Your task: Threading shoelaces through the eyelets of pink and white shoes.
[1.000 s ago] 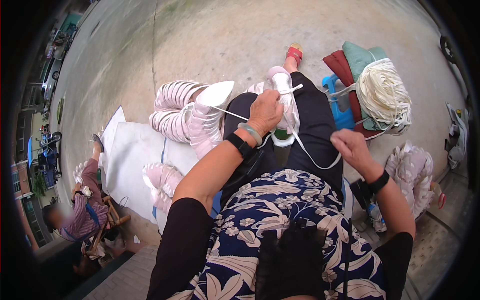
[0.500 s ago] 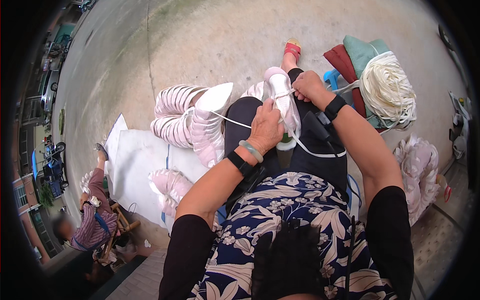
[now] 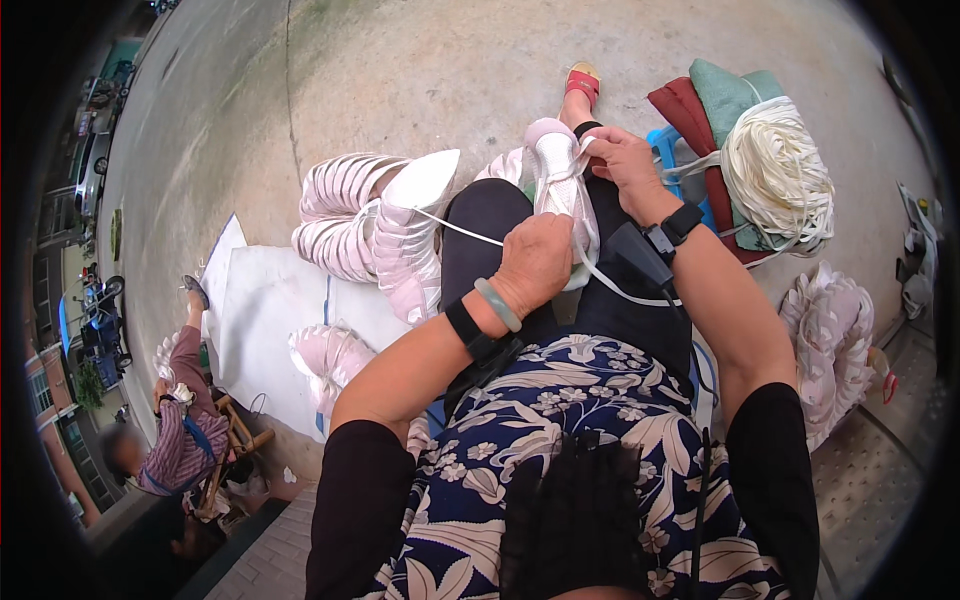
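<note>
A pale pink and white shoe upper [image 3: 560,180] rests on my lap, its toe pointing away from me. My left hand [image 3: 537,260] is closed at the upper's near left side, its fingertips mostly hidden, seemingly gripping the edge. My right hand [image 3: 630,172] pinches a white lace [image 3: 586,150] just right of the upper's toe end. One white cord [image 3: 455,228] runs from the stack on the left toward my left hand. Another length of white lace [image 3: 625,294] trails from the upper across my right thigh.
Stacked pink and white uppers [image 3: 375,225] lie left of my knees, near a white sheet [image 3: 265,310]. A bundle of white laces [image 3: 778,170] sits on green and red cloth [image 3: 712,110] at right. More uppers [image 3: 825,345] are lower right. Another person [image 3: 190,435] sits at far left.
My right hand has shifted slightly right and away from the upper's middle, drawing the lace up beside the toe. My left hand has turned and moved a little right and nearer.
</note>
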`<state>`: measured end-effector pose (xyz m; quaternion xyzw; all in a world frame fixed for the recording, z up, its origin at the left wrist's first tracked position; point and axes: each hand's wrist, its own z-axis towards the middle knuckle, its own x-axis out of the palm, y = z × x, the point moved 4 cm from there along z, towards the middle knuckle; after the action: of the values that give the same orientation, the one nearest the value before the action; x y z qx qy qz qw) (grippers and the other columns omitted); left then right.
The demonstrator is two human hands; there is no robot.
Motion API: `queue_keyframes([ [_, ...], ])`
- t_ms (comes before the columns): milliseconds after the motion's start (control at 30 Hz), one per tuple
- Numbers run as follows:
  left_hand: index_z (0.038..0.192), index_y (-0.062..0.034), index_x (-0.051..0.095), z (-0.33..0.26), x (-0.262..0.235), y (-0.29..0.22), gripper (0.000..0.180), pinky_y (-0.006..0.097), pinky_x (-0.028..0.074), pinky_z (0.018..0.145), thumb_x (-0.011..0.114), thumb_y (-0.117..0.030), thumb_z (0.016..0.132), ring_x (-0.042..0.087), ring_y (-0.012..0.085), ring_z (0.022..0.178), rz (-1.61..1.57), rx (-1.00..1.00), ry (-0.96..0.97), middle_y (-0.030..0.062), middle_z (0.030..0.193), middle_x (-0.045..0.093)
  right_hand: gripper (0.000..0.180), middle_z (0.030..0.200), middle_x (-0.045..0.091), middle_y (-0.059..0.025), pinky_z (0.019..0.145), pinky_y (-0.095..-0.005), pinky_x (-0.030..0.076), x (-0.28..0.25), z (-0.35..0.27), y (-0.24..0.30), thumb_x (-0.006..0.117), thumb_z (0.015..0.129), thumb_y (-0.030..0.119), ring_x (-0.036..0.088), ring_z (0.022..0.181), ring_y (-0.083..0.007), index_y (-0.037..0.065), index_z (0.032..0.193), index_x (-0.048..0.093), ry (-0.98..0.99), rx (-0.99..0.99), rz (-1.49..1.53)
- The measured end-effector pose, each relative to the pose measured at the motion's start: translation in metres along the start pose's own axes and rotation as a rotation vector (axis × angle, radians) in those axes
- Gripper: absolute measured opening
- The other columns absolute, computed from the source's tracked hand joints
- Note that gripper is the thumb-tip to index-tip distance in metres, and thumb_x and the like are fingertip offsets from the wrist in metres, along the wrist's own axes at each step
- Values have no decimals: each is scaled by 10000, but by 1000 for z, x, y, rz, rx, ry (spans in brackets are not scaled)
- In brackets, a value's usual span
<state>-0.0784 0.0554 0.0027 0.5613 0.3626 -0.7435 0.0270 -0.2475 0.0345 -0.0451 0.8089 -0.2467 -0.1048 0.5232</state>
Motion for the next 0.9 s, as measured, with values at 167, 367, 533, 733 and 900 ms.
queue_keyframes([
  [167,794,-16,487,5,-2,8,83,435,435,558,518,-90,771,549,389,639,-193,-215,69,200,639,537,79,636,581,-17,488,-189,365,-1,-4,7,623,747,126,511,543,-73,47,751,629,160,80,6],
  [367,785,-2,511,-1,10,20,131,382,429,530,564,-121,776,552,384,605,-365,-298,83,198,637,552,186,653,566,4,559,-181,386,-2,2,12,616,826,236,494,550,-49,53,796,597,459,128,-197],
  [533,706,-9,537,-11,7,17,178,406,431,521,572,-164,788,560,373,584,-222,-162,167,189,597,545,249,673,553,-5,587,-208,396,3,-12,15,615,833,309,488,595,-62,70,774,578,277,184,-164],
  [733,685,-55,569,-6,-6,-8,134,436,456,533,540,-155,769,584,351,585,19,61,263,172,576,554,450,774,584,-119,663,-302,456,-4,-3,-11,789,561,243,566,729,-198,-13,862,572,273,-250,-628],
  [900,684,-77,594,-17,-12,-14,56,421,472,538,546,-106,687,600,332,594,129,248,405,158,563,563,409,785,597,-119,668,-293,461,3,-4,-13,761,567,158,576,744,-197,-5,899,585,281,-256,-590],
])
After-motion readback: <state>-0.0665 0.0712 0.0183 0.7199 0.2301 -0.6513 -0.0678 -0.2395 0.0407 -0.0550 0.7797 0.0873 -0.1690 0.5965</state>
